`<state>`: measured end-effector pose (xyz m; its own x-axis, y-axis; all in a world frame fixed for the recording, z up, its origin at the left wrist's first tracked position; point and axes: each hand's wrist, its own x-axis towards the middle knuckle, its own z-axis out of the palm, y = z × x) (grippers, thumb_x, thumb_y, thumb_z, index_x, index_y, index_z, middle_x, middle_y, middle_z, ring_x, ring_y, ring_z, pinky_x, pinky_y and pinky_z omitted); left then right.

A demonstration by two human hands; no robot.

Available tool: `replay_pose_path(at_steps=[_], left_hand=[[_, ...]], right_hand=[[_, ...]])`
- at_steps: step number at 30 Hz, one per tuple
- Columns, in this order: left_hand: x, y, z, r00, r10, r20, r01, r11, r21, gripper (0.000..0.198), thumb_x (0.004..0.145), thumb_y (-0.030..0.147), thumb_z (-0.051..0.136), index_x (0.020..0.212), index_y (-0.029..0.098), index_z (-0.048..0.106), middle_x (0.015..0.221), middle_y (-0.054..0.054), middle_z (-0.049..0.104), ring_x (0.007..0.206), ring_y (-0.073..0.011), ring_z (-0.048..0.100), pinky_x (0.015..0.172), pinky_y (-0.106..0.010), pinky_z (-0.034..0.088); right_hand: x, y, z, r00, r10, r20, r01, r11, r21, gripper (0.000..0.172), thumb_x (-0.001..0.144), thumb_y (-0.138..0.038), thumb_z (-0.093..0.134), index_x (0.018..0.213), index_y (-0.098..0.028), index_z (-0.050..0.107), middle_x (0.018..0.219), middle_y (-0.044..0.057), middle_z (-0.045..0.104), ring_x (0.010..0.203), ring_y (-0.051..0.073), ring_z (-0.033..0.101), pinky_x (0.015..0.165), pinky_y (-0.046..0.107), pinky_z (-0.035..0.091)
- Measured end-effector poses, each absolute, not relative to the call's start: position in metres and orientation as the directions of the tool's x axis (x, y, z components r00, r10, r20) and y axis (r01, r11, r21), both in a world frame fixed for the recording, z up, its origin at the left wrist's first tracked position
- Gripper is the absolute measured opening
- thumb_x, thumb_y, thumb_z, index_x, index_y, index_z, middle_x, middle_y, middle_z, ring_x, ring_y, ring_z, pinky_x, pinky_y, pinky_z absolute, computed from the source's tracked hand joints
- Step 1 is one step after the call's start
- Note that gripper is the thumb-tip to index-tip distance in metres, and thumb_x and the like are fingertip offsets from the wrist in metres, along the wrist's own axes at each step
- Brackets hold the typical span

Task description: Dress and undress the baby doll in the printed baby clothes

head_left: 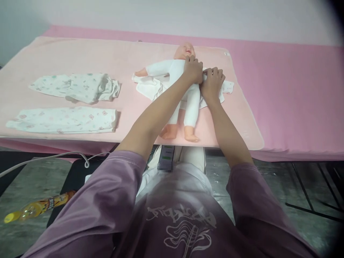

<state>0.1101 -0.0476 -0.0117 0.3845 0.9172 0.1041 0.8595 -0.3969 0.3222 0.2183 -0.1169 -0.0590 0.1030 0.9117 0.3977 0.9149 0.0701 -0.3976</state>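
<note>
A baby doll with a white cloth body lies on its back, its head away from me. Under it a white baby shirt is spread out, one sleeve reaching to the right. My left hand is closed at the doll's shoulder and upper arm on the right side. Just beside it, my right hand has its fingers curled over the shirt's right sleeve. Both hands hide most of the doll's arm on that side, so how far it lies in the sleeve cannot be seen.
Two folded, printed baby garments, an upper one and a lower one, lie left on the pale pink mat. The pink-covered table extends right. Below are a phone at my lap, a yellow drink bottle and a white cable.
</note>
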Motion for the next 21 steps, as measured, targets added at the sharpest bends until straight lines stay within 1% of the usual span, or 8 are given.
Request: replay_pose_path(at_steps=[1,3,6,8,10,13,16,21], left_hand=[[0.11,-0.048,-0.014,0.365,0.923,0.124,0.88,-0.386,0.278,0.084,0.078,0.051,0.089,0.15,0.014,0.066,0.164,-0.013,0.055,0.157,-0.0381,0.024,0.137,-0.056,0.0],[0.109,-0.051,-0.018,0.346,0.921,0.177,0.921,-0.37,0.122,0.078,0.084,0.057,0.084,0.149,0.016,0.068,0.162,-0.011,0.057,0.153,-0.0367,0.027,0.135,-0.056,0.007],[0.103,-0.056,-0.02,0.338,0.911,0.237,0.933,-0.357,0.041,0.075,0.087,0.071,0.078,0.144,0.024,0.07,0.155,-0.006,0.062,0.146,-0.0337,0.031,0.13,-0.054,0.018],[0.094,-0.059,-0.02,0.332,0.906,0.263,0.927,-0.365,0.085,0.083,0.081,0.082,0.077,0.143,0.029,0.068,0.151,-0.003,0.065,0.141,-0.0326,0.03,0.126,-0.056,0.021],[0.082,-0.062,-0.018,0.323,0.896,0.305,0.909,-0.383,0.164,0.083,0.077,0.085,0.075,0.142,0.035,0.066,0.148,-0.002,0.067,0.14,-0.0346,0.031,0.123,-0.059,0.022],[0.065,-0.065,-0.017,0.295,0.881,0.37,0.877,-0.403,0.261,0.068,0.081,0.075,0.073,0.139,0.04,0.064,0.148,-0.001,0.065,0.136,-0.0355,0.036,0.118,-0.062,0.026],[0.053,-0.066,-0.015,0.253,0.887,0.385,0.882,-0.375,0.286,0.059,0.086,0.064,0.071,0.139,0.042,0.061,0.151,0.0,0.06,0.133,-0.0316,0.039,0.116,-0.058,0.029],[0.041,-0.071,-0.009,0.176,0.926,0.334,0.872,-0.304,0.383,0.065,0.091,0.081,0.054,0.147,0.047,0.052,0.156,0.006,0.057,0.14,-0.0299,0.028,0.117,-0.056,0.026]], right_hand=[[0.22,-0.117,-0.059,0.1,0.92,0.38,0.912,0.068,-0.405,0.024,0.117,-0.035,0.038,0.13,-0.026,0.056,0.135,0.015,0.064,0.139,0.034,0.034,0.119,0.061,0.022],[0.223,-0.117,-0.06,0.093,0.921,0.378,0.919,0.067,-0.389,0.025,0.116,-0.039,0.039,0.13,-0.027,0.056,0.132,0.015,0.065,0.139,0.035,0.034,0.119,0.062,0.023],[0.229,-0.113,-0.067,0.137,0.88,0.454,0.938,0.031,-0.344,0.024,0.112,-0.037,0.043,0.128,-0.027,0.058,0.135,0.015,0.062,0.136,0.036,0.042,0.117,0.062,0.031],[0.234,-0.109,-0.073,0.172,0.851,0.497,0.944,0.002,-0.33,0.024,0.11,-0.034,0.045,0.126,-0.027,0.06,0.135,0.015,0.062,0.133,0.037,0.047,0.116,0.063,0.036],[0.239,-0.105,-0.077,0.185,0.836,0.516,0.944,-0.006,-0.329,0.023,0.108,-0.033,0.046,0.125,-0.028,0.061,0.133,0.015,0.063,0.131,0.037,0.05,0.115,0.064,0.039],[0.248,-0.103,-0.081,0.214,0.823,0.526,0.935,-0.016,-0.355,0.021,0.106,-0.029,0.049,0.121,-0.029,0.063,0.13,0.013,0.065,0.13,0.037,0.054,0.114,0.064,0.042],[0.256,-0.104,-0.083,0.238,0.826,0.511,0.918,-0.02,-0.395,0.018,0.103,-0.025,0.053,0.116,-0.029,0.065,0.128,0.012,0.067,0.128,0.037,0.058,0.111,0.062,0.047],[0.266,-0.101,-0.089,0.268,0.85,0.453,0.872,-0.015,-0.489,0.024,0.1,-0.02,0.055,0.12,-0.029,0.065,0.124,0.01,0.07,0.125,0.036,0.061,0.108,0.062,0.05]])
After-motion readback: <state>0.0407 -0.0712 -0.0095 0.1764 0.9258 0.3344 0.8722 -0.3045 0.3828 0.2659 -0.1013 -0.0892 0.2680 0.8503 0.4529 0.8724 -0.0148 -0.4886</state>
